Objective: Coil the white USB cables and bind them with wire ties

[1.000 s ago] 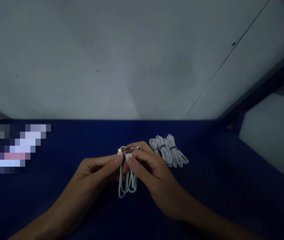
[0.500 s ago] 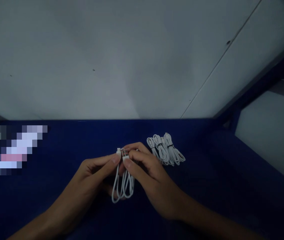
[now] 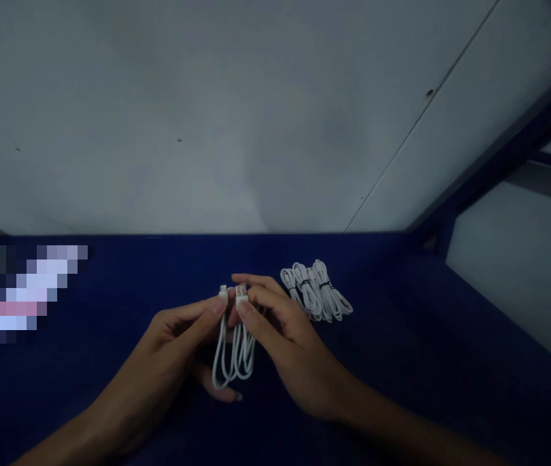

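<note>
A looped white cable (image 3: 245, 362) hangs between my two hands, above the dark blue surface. My left hand (image 3: 173, 343) pinches it just below the small connector (image 3: 223, 292), thumb on top, with a lower finger reaching under the loops. Thumb and fingers of my right hand (image 3: 299, 349) hold the wider metal-ended plug (image 3: 241, 294) beside it. Both connectors point away from me, close together but apart. Beyond my right hand lie several bundled white cables (image 3: 324, 294) with dark ties round their middles.
The blue surface (image 3: 124, 272) meets a pale grey wall panel (image 3: 207, 129) at the back. A blue frame bar (image 3: 498, 158) slants up on the right. Something pixelated (image 3: 32, 291) lies at the far left.
The two connectors have turned more upright and face-on. A lower finger of my left hand now shows under the loops. The whole view has shifted slightly.
</note>
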### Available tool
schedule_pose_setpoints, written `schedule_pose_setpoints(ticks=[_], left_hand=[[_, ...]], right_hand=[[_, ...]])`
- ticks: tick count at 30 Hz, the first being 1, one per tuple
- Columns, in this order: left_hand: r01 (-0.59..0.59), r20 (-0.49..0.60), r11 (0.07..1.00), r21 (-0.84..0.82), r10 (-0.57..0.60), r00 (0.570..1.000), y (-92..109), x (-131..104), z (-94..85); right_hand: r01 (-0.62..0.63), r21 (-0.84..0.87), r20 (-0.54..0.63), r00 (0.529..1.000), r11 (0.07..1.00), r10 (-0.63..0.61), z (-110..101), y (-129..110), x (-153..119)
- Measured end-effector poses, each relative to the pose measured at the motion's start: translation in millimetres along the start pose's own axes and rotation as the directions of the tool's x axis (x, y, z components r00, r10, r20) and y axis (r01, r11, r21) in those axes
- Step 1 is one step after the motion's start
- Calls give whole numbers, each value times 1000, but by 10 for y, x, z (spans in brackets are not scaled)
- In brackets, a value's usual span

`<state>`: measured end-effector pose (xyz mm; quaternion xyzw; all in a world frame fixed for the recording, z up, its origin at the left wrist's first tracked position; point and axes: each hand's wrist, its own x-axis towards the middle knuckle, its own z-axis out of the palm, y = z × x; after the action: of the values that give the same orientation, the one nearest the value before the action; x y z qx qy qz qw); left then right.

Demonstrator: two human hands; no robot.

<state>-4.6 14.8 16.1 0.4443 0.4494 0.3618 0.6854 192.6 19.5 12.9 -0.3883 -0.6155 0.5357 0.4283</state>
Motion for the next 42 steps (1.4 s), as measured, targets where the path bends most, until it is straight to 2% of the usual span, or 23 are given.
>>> schedule_pose_setpoints(ticks=[7, 19, 24, 28, 35, 42], left_hand=[[16, -63, 1000, 23, -14, 998, -1, -7, 21], [77, -82, 997, 17, -75, 994, 73, 25, 65], [103, -119, 995, 3, -102, 988, 7, 60, 14], [63, -167, 998, -26, -67, 984, -46, 60, -25], [25, -278, 999, -43, -36, 960, 25, 59, 39], [-43, -199, 996, -74, 28, 980, 2, 44, 3]], right_hand=[[-3, 35, -31, 1000, 999, 4, 23, -2, -23], [22, -29, -100, 995, 999, -25, 38, -49, -100], [21, -17, -96, 995, 1000, -22, 26, -61, -109], [-36, -15, -83, 996, 999, 34, 19, -49, -123], [-38, 43, -88, 995, 998, 42, 61, 15, -90], [-23, 93, -40, 999, 995, 27, 96, -6, -86]])
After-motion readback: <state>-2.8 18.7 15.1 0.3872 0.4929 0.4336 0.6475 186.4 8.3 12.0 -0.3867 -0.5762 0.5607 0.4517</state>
